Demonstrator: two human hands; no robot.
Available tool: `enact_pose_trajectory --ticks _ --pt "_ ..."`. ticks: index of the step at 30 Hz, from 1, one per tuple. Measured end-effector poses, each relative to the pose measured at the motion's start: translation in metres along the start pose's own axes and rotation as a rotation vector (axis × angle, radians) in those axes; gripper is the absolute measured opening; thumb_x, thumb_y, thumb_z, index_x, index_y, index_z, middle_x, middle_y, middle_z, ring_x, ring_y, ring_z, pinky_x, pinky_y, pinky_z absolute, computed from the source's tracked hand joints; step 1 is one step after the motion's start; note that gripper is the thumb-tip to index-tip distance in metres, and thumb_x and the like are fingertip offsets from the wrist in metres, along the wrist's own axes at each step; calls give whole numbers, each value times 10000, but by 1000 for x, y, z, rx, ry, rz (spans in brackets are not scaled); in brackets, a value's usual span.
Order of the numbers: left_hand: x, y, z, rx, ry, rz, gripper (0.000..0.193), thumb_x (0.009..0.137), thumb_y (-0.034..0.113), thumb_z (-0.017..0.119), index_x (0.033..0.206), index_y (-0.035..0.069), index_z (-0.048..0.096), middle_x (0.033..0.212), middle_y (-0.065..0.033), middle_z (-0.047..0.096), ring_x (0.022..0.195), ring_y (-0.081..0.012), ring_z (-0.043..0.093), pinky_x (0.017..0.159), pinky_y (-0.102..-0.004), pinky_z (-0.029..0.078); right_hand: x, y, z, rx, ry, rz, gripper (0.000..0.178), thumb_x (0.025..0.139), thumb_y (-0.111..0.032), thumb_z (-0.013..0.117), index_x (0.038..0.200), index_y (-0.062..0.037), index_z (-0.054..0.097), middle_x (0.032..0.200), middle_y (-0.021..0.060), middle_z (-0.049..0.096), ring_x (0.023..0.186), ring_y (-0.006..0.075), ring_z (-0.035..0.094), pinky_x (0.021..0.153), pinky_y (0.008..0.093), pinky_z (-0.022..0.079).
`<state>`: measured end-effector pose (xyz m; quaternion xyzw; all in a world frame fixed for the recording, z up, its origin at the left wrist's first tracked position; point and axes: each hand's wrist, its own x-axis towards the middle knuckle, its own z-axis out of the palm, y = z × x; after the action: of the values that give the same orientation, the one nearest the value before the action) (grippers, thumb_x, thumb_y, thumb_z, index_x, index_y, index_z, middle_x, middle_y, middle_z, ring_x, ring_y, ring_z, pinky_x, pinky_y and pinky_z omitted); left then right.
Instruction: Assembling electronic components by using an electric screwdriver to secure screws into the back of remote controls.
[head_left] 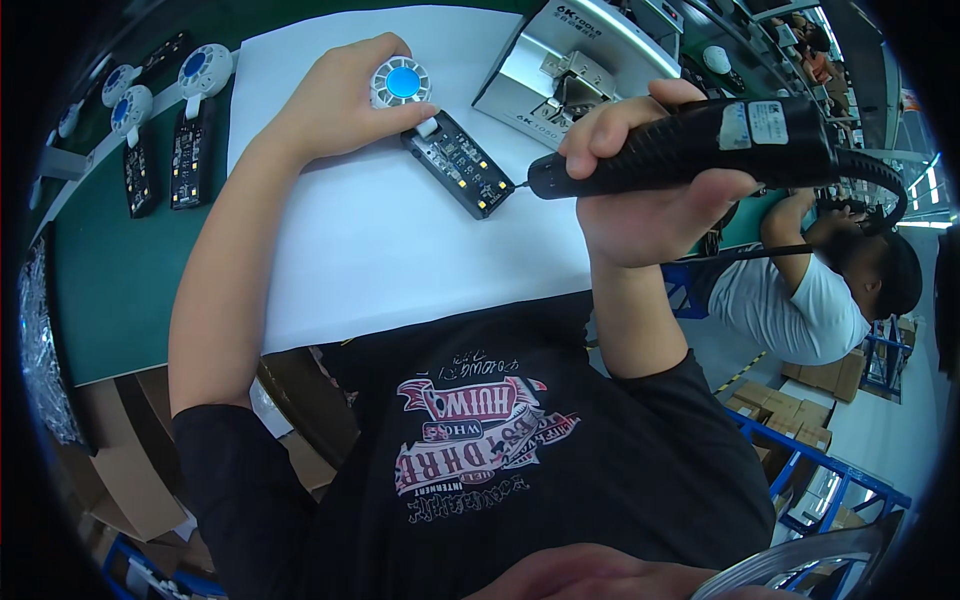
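Observation:
My left hand (345,100) is closed around a round white part with a blue disc (403,82), at the far middle of a white sheet (420,270). A white connector joins it to a black housing with a circuit board (460,165), which lies slanted on the sheet. In my right hand (645,220) is a black electric screwdriver (680,145), held nearly level, its cable leaving to the right. Its thin bit meets the near right end of the board; whether it sits in a screw I cannot tell.
Just beyond the screwdriver stands a silver screw feeder (535,75). Several similar board assemblies (190,150) lie on the green table (110,290) at the left. Cardboard boxes (150,450) are below its edge. A co-worker in a white shirt (795,305) sits at the right.

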<state>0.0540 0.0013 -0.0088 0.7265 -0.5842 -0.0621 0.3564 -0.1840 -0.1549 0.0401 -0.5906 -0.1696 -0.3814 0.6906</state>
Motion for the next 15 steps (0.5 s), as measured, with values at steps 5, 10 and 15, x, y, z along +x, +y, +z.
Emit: enact_pose_trajectory --ticks 5,10,15 --pt "1 1 0 -7 -20 -29 549 756 398 807 1112 28 612 972 -179 695 878 -308 678 794 -379 531 4 4 -4 51 -58 28 841 951 -752 428 1361 -19 473 915 140 654 733 227 643 674 366 510" --pt "3 5 -4 -12 35 25 573 759 480 800 1053 15 641 942 -184 691 879 -360 668 787 -415 524 1 7 -2 128 -89 74 782 961 -726 452 1330 -36 487 923 145 653 761 229 641 688 356 503" --pt "1 10 -4 -34 -2 -13 534 763 449 799 1041 24 636 946 -184 685 895 -363 662 795 -421 518 26 -16 -5 163 -59 72 741 971 -700 469 1310 -41 487 930 156 656 768 233 646 693 364 518"
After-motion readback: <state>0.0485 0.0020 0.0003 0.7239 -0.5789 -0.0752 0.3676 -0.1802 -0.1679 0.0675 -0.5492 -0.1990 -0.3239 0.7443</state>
